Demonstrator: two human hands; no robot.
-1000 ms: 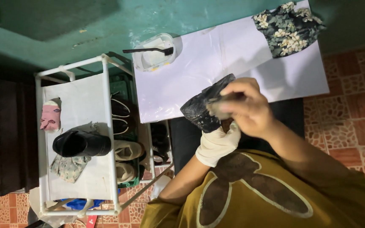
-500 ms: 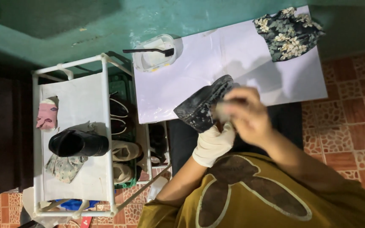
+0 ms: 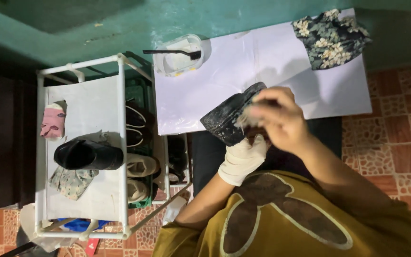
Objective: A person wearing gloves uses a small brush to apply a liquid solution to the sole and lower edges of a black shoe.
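Note:
My left hand (image 3: 241, 159), in a white glove, grips a black shoe (image 3: 224, 119) from below and tilts its dusty grey sole upward. Against the heel end of the sole my bare right hand (image 3: 281, 121) presses a small pale thing, too blurred to identify. Both hands hover over the near edge of a white sheet (image 3: 243, 62) spread on a low surface.
A floral cloth (image 3: 329, 38) lies on the sheet's far right corner. A clear tub (image 3: 181, 59) with a black brush (image 3: 172, 51) across it sits at the far left. A white shoe rack (image 3: 120, 119) to the left carries another black shoe (image 3: 86, 154), rags and several pairs below.
My right hand has shifted a little along the sole in a rubbing motion. The shoe stays in my left hand at about the same tilt.

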